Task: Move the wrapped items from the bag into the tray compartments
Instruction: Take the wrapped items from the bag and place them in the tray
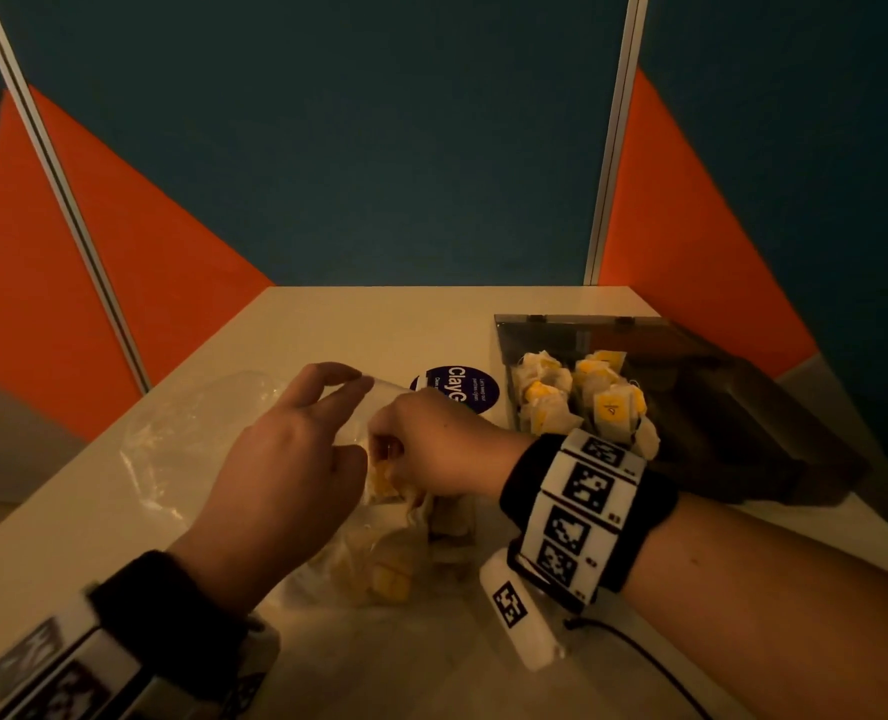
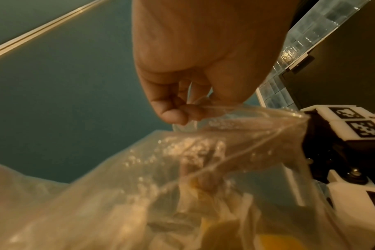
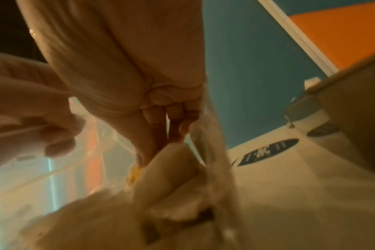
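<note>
A clear plastic bag point(image 1: 182, 433) lies at the table's middle with several white-and-yellow wrapped items point(image 1: 390, 579) inside. My left hand point(image 1: 359, 418) pinches the bag's rim point(image 2: 214, 110) and holds the mouth up. My right hand point(image 1: 385, 459) reaches into the mouth, and its fingertips point(image 3: 146, 152) pinch a wrapped item point(image 3: 167, 169) with a yellow label. The dark tray point(image 1: 717, 439) stands to the right. Several wrapped items point(image 1: 587, 397) fill its two near-left compartments.
A round purple sticker point(image 1: 460, 389) lies on the white table point(image 1: 379, 324) between the bag and the tray. Blue and orange partition walls close the table's back and sides. A black cable point(image 1: 644, 662) trails from my right wrist band.
</note>
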Demonstrator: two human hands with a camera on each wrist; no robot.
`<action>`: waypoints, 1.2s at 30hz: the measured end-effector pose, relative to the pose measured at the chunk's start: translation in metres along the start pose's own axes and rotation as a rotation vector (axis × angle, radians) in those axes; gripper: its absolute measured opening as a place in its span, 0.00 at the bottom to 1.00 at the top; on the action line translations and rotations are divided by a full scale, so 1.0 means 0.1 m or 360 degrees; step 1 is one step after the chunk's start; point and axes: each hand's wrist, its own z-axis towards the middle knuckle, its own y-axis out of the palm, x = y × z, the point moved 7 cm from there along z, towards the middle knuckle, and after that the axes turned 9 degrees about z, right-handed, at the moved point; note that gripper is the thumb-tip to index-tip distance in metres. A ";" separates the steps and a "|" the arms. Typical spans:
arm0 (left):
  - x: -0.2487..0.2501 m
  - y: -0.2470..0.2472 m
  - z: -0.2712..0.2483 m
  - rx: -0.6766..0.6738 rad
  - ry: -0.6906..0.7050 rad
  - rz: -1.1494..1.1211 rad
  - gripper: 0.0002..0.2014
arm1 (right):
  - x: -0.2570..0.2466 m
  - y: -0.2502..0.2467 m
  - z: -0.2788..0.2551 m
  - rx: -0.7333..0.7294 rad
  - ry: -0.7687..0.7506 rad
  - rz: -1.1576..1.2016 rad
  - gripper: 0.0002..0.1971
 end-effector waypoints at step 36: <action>-0.02 0.07 0.01 -0.0101 -0.0022 0.0006 0.27 | -0.04 -0.39 -0.36 0.0294 -0.0277 0.0417 0.10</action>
